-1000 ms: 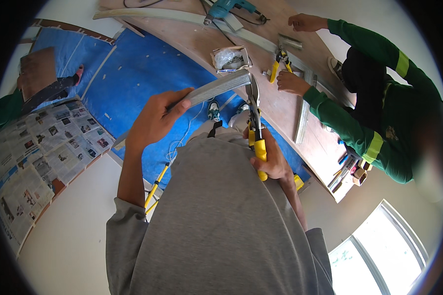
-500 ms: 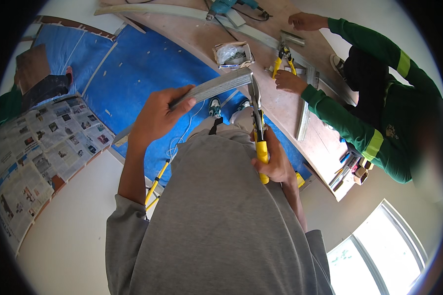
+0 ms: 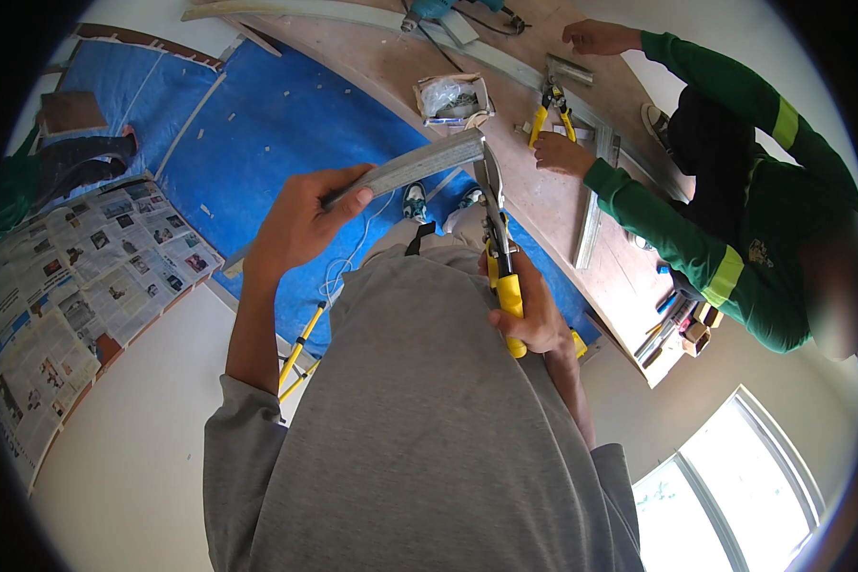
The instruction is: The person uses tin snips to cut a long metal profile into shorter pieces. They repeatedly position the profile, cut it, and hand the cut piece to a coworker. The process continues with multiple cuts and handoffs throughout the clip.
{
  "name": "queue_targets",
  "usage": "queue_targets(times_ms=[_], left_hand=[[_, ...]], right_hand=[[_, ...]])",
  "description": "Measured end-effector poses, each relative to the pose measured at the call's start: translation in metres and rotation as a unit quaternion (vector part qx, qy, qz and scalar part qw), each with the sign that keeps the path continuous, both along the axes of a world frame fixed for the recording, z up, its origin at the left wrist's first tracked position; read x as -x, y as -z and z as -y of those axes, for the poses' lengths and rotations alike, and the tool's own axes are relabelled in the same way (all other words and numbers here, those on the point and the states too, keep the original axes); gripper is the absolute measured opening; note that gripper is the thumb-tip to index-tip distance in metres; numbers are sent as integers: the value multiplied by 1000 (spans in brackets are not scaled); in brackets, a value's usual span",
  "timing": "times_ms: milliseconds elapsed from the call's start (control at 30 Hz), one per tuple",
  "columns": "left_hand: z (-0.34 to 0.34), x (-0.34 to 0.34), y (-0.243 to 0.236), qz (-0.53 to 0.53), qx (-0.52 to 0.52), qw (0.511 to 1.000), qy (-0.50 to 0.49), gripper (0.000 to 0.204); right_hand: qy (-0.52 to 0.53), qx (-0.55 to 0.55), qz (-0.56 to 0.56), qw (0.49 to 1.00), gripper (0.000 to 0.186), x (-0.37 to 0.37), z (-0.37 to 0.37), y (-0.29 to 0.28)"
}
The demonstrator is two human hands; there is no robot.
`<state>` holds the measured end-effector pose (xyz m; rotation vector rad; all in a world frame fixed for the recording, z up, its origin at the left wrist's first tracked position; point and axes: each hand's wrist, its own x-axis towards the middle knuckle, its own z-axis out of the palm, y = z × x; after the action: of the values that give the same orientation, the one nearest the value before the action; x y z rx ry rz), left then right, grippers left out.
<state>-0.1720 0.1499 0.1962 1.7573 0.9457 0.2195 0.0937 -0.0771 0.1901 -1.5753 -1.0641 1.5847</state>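
My left hand is closed round a galvanized metal profile held up and slanting to the right. My right hand is wrapped round the yellow-handled metal snips, whose upright blades are at the profile's right end; whether they bite into it cannot be told. Behind them on the wooden board sits an open box with a plastic bag and small metal items.
A co-worker in green leans over the board near other snips, metal strips and a teal drill. A ladder stands below left on blue sheeting, beside newspapers. Another person is at left.
The profile and snips have shifted slightly toward me in the picture, still in my hands. The co-worker's upper hand has moved slightly; the person at left has shifted a little.
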Motion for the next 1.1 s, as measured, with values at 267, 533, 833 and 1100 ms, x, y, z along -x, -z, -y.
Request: queue_targets(times_ms=[267,533,833,1100], left_hand=[[-4,-1,2,-10,7,1000,1,52],[-11,-5,2,-5,-10,1000,15,50],[-12,-8,2,-13,-17,1000,17,51],[-13,-5,3,-2,-23,1000,7,52]], right_hand=[[-15,-5,5,1000,78,-3,-4,0],[23,-12,-18,999,68,1,-6,3],[19,0,-3,1000,80,-7,-4,6],[-3,-7,-9,1000,96,-8,-1,13]])
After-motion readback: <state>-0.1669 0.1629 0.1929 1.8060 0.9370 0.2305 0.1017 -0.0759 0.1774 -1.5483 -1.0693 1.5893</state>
